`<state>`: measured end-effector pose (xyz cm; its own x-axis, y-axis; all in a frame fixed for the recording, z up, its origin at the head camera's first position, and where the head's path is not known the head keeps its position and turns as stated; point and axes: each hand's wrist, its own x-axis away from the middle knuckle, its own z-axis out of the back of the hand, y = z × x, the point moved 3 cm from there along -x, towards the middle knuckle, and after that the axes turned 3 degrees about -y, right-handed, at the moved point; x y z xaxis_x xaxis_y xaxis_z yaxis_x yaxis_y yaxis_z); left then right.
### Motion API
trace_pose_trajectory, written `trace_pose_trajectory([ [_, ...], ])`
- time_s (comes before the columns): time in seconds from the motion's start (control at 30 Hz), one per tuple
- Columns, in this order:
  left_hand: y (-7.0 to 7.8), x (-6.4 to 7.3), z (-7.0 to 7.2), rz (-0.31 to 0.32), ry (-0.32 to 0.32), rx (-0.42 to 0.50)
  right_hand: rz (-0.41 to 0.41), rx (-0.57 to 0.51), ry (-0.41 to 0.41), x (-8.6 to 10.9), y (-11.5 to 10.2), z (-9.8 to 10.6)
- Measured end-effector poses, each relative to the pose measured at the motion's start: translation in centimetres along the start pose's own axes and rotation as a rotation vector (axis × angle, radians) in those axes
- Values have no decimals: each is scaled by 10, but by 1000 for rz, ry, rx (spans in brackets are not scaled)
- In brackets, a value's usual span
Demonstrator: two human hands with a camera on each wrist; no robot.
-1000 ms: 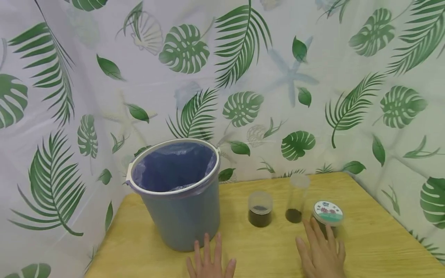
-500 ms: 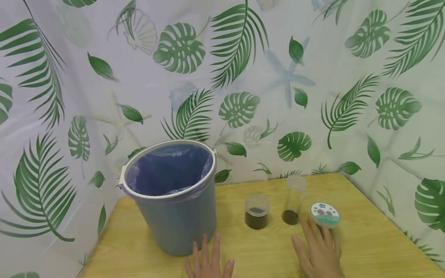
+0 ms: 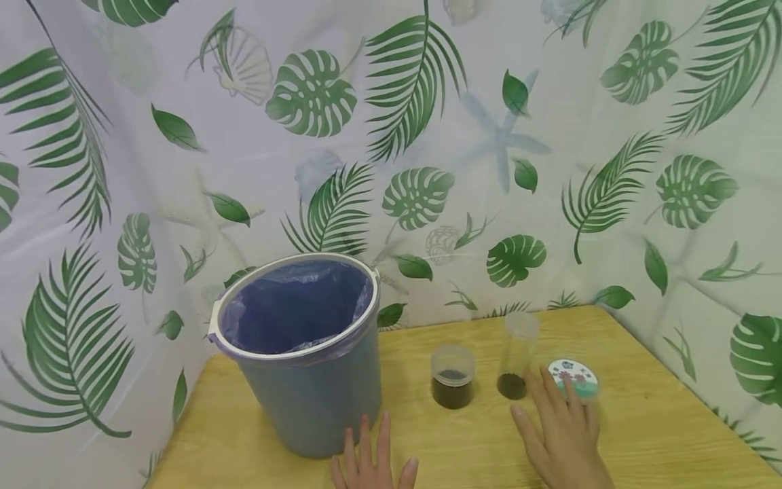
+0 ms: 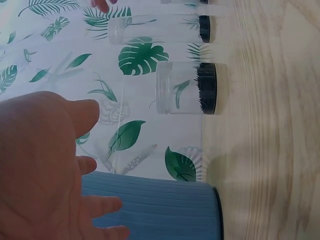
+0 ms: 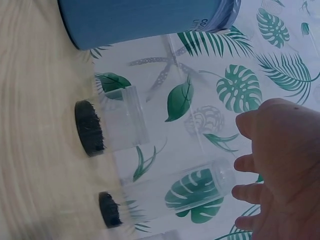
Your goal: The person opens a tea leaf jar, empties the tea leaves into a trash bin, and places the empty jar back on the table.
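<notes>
1. The left hand (image 3: 373, 470) shows its fingers apart and straight, the grip wide and holding nothing; it is low before the blue waste bin (image 3: 314, 404), though whether a fingertip touches the wall I cannot tell.
2. The right hand (image 3: 561, 435) has its grip wide too, nothing held; its fingers reach towards the tall clear jar (image 3: 516, 353) and overlap the low jar with a printed top (image 3: 579, 370) in the head view; contact with either is unclear.
3. The wide clear jar (image 3: 453, 377) stands upright between the bin and the tall jar, apart from both hands; each of these two clear jars has a dark, ragged-edged layer at its base.
4. The clear jars look light, stiff-walled and smooth, so perhaps slippery; low on the side seems the steadier hold, particularly for the tall one, which looks easier to tip; the printed-top jar probably suits a hold round its rim.
5. The bin seems stiff but not heavy, its purple liner (image 3: 296, 309) thin and soft; the pale rim looks the best place to take hold.
6. All stand on the wood-grain surface (image 3: 641, 407), before a leaf-printed sheet (image 3: 421, 197).
</notes>
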<state>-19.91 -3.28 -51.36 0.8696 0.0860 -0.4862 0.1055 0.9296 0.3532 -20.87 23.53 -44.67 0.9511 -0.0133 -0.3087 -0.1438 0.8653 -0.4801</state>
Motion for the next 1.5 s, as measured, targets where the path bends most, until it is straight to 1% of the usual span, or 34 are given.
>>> trace_pose_trajectory([
  [0.1, 3, -1, -2, -18, 12, 16, 7, 5, 3, -7, 2, 8],
  [0.2, 9, -3, -2, -26, -26, 35, 18, 21, 20, -12, 6, 19],
  [0.27, 14, -3, -1, -26, -68, 29, 17, 36, 32, -16, 11, 25],
  [0.33, 19, -2, 0, -37, -79, 14, 17, 45, 40, -21, 18, 30],
  [0.37, 21, -1, -1, -49, -72, 2, 14, 53, 43, -24, 22, 32],
  [0.43, 25, 0, -3, -86, -35, -26, 1, 77, 42, -30, 29, 36],
  [0.5, 27, 1, -9, -132, 27, -41, -10, 98, 37, -37, 38, 40],
  [0.6, 29, 5, -17, -184, 105, -76, -12, 132, 22, -45, 48, 45],
  [0.73, 32, 8, -27, -240, 165, -113, -12, 186, 1, -53, 59, 47],
  [0.8, 35, 9, -31, -270, 195, -101, -14, 213, -19, -57, 64, 47],
  [0.83, 36, 10, -32, -276, 189, -92, -17, 225, -32, -59, 67, 47],
  [0.9, 40, 10, -32, -277, 150, -70, -11, 260, -60, -62, 72, 46],
  [0.93, 43, 10, -30, -266, 98, -48, -5, 273, -78, -64, 74, 46],
  [0.97, 44, 10, -28, -249, 31, -11, 2, 286, -92, -65, 76, 45],
  [1.0, 45, 10, -26, -228, -49, 21, 7, 296, -109, -66, 78, 44],
  [1.07, 47, 11, -23, -192, -173, 70, 16, 311, -147, -68, 82, 42],
  [1.13, 48, 12, -21, -169, -251, 110, 15, 311, -183, -69, 85, 40],
  [1.17, 48, 13, -23, -168, -263, 124, 9, 310, -199, -70, 87, 39],
  [1.23, 48, 15, -25, -183, -268, 115, 0, 307, -222, -71, 90, 38],
  [1.3, 49, 16, -26, -180, -300, 126, -5, 302, -236, -73, 92, 37],
  [1.37, 48, 17, -27, -171, -347, 145, -14, 290, -251, -74, 94, 37],
  [1.43, 48, 17, -28, -170, -389, 144, -20, 280, -265, -75, 94, 36],
  [1.5, 48, 15, -27, -171, -401, 152, -18, 274, -271, -76, 95, 36],
])
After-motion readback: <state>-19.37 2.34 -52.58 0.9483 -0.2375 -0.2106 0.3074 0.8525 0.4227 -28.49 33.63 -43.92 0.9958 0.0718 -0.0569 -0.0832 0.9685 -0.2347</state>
